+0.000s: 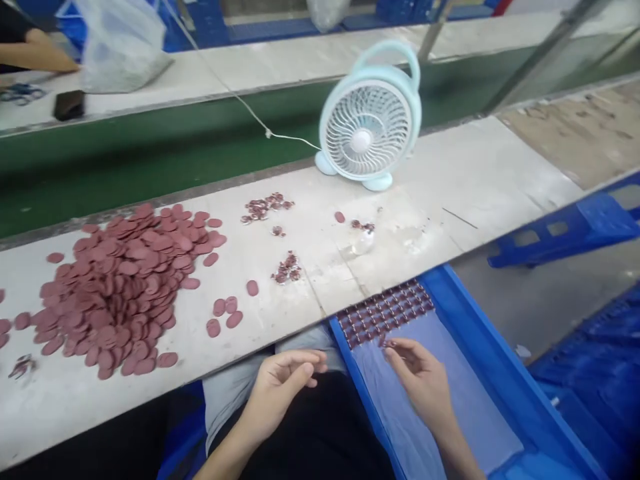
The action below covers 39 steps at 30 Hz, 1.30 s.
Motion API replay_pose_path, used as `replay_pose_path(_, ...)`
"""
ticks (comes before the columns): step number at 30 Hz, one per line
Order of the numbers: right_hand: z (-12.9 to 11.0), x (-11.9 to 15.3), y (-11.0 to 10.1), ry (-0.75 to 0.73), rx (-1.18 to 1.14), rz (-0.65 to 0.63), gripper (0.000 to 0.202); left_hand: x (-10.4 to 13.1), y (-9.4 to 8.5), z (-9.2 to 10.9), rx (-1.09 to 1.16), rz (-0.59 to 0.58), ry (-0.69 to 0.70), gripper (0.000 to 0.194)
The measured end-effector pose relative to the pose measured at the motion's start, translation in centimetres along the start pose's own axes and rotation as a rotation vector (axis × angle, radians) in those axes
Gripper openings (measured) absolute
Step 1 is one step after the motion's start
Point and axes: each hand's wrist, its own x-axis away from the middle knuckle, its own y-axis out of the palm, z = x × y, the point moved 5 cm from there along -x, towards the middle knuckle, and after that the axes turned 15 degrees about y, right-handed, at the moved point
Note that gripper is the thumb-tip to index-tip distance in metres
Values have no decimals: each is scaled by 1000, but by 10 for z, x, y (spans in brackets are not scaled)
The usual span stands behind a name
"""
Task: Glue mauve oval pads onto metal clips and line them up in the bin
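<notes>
My left hand (287,387) is above my lap, fingers loosely curled, thumb near the forefinger; I cannot tell whether it holds anything. My right hand (423,380) is over the blue tray (483,330), thumb and forefinger nearly meeting on a small dark-red piece (384,342). Just beyond the fingertips, similar pieces in rows (385,310) fill the tray's far end; a pale sheet (470,380) lies on the nearer part. On the white bench (430,173): four oval discs (227,315) near its front edge, a large heap of discs (125,280) to the left, small dark-red clusters (287,268) farther right. At the rear edge stands a light-blue fan (370,133). Across the green gap, a clear plastic bag (123,47) sits beside a co-worker's arm (40,53).
</notes>
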Motion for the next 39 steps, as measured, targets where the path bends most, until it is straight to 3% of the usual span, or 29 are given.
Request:
replay_pose_path(3,67,-7,7,79,90,-18,34,-10,-5,-27,-195,-45,-57,27)
replay_pose_path(5,95,-12,23,105,143,-41,34,-19,-5,-40,-252,-52,-77,30)
replay_pose_path(11,128,-29,56,140,274,-127,27,-41,3,-60,-343,-78,-94,33)
replay_pose_path(17,132,-36,60,152,350,-191,27,-43,12,-67,-369,-88,-88,31)
replay_pose_path(24,126,-38,60,119,370,-213,27,-41,8,-70,-360,-64,-99,32)
replay_pose_path(29,114,-11,47,81,308,-166,41,-39,3,-64,-349,-39,-84,33)
replay_pose_path(33,104,21,49,4,266,-197,48,-38,-2,-63,-331,-25,-72,33)
replay_pose_path(39,99,21,60,-83,294,-269,53,-37,-7,-71,-289,-44,-65,35)
